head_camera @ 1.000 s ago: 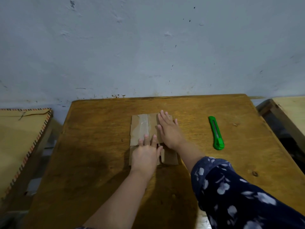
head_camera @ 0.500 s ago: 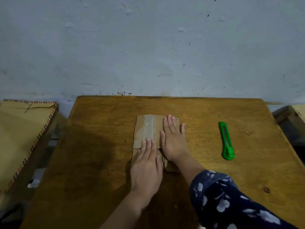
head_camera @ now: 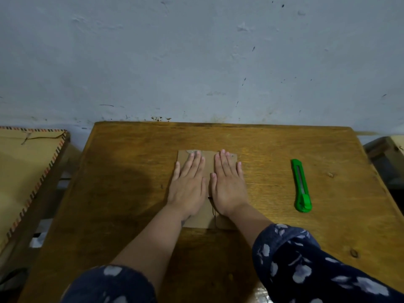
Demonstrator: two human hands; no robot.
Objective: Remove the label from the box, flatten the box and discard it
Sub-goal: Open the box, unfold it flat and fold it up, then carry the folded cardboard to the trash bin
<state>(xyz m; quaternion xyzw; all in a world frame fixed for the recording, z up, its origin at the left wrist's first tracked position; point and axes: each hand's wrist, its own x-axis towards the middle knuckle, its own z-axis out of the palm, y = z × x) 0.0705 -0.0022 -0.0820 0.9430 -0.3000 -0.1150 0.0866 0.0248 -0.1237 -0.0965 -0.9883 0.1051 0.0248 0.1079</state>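
1. Head view: the left hand (head_camera: 188, 186) lies palm down, fingers straight and together, flat on the flattened cardboard box (head_camera: 207, 219); it grasps nothing, only rests on the cardboard.
2. The right hand (head_camera: 228, 184) lies just beside it, likewise spread flat on the box, closed on nothing; the two thumbs are nearly touching.
3. The box sits under both palms on the wooden table (head_camera: 131, 171); its far edge shows past the fingertips and its near edge below the wrists; a strip of clear tape glints beyond the left fingertips.
4. A green utility knife (head_camera: 301, 185) lies well apart to the right of the right hand.
5. Dark patterned sleeves (head_camera: 306, 263) cover both forearms nearer the camera.
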